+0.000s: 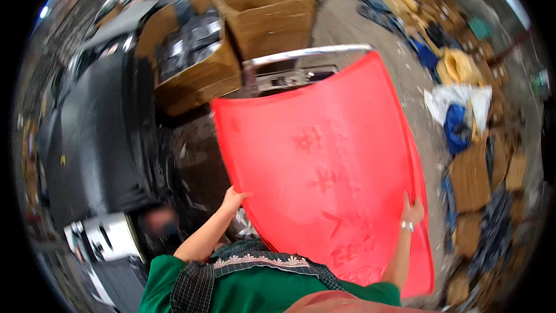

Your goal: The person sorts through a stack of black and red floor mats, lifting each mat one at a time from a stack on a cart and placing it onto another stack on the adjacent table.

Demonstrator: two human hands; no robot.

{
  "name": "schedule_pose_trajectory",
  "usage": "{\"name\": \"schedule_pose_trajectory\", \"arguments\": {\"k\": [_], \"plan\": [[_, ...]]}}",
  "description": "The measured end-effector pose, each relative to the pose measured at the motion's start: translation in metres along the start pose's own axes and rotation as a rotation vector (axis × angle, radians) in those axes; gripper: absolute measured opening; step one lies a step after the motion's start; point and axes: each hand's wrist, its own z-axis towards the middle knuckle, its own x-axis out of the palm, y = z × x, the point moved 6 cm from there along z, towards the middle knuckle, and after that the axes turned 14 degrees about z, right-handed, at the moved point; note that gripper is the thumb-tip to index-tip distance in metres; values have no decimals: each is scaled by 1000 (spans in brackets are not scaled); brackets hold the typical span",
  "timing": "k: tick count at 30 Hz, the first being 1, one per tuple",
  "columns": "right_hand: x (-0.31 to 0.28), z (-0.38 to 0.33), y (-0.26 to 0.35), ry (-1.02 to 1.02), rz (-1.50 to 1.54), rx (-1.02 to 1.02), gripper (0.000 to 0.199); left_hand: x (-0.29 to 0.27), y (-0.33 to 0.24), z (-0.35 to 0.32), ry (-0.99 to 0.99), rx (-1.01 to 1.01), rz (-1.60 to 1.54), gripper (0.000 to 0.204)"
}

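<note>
I see a large red plastic panel (324, 162), smooth with a soft sheen and faint raised marks moulded into its face. At eleven o'clock, brown cardboard boxes (260, 6) look matt and fibrous, one holding glossy black plastic-wrapped packs (191, 40). At nine o'clock a black sheet (98, 133) shines like film. A bright metal bar (307, 53) gleams at twelve. The floor (359, 23) looks rough, gritty concrete.
</note>
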Motion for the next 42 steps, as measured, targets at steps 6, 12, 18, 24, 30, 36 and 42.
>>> {"name": "schedule_pose_trajectory", "arguments": {"k": [6,12,18,24,30,36,42], "plan": [[-145,-28,172,-231,191,-410,32,-20,-44,-43,125,230,-284,40],[-251,-32,405,-338,498,-677,33,-200,-147,-158,32,688,-402,44],[-320,-78,693,-410,740,-836,40,-445,-196,-308,-229,1021,-473,42],[-296,-117,1034,-409,684,-1322,39,-691,-192,-420,-677,1139,-683,34],[-107,-422,1109,101,783,-1941,54,-972,-26,-424,-1169,969,-688,32],[70,-590,845,1060,1,-1691,81,-1025,211,-287,-1532,703,-611,40],[58,-620,855,996,315,-1646,79,-1061,244,-367,-1919,110,128,61]]}}
